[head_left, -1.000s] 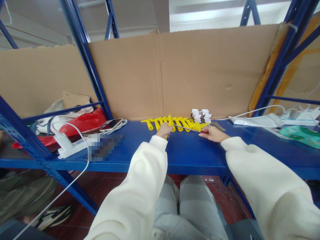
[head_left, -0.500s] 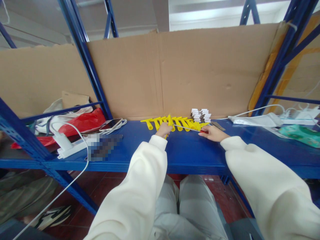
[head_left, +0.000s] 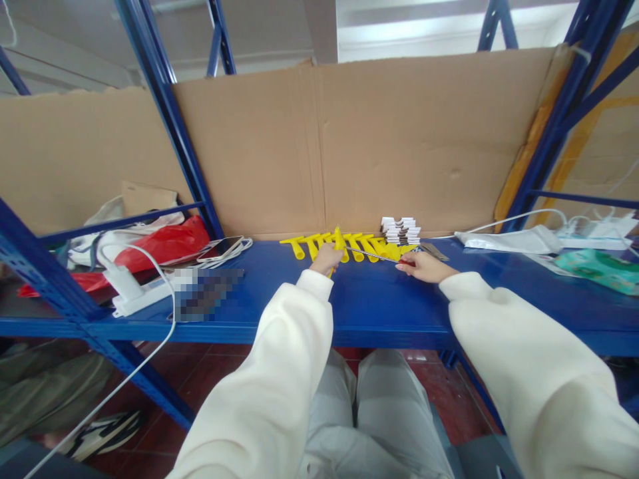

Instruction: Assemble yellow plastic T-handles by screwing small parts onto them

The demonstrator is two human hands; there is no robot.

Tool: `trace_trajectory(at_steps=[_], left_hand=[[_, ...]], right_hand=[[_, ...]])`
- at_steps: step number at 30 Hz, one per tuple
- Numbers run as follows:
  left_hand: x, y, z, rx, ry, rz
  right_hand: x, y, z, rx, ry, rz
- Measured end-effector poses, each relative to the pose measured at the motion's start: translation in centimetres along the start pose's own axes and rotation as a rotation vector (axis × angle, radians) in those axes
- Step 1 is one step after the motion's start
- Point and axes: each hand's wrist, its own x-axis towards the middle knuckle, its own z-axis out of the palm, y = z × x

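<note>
My left hand is closed around a yellow T-shaped plastic piece, whose end sticks up above the fingers. In my right hand is a screwdriver with a red handle, gripped with the fingers closed. Its long metal shaft points left and reaches the yellow piece at my left hand; whether the tip touches it I cannot tell. Behind both hands several similar yellow T-shaped pieces lie in a row on the blue shelf. A stack of white clip-shaped parts stands behind my right hand.
Cardboard walls off the back. On the left are a phone, a power strip with a white cable, and a red bag. At right lie a white packet and a green pack. Another person's shoe shows below left.
</note>
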Motion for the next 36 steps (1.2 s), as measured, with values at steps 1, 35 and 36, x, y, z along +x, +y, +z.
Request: trace_trajectory(at_steps=[1,35,36], left_hand=[[0.1,-0.1,0.0,0.017,0.009,0.005],[-2.0,-0.2,2.3,0.759,-0.084,0.593],[-2.0,-0.2,2.3,0.755,-0.085,0.592]], right_hand=[[0.1,0.1,0.0,-0.014,0.012,0.006],[0.0,3.6,-1.0,-0.215,0.037,0.372],[0.1,3.7,-0.9,-0.191,0.048,0.345]])
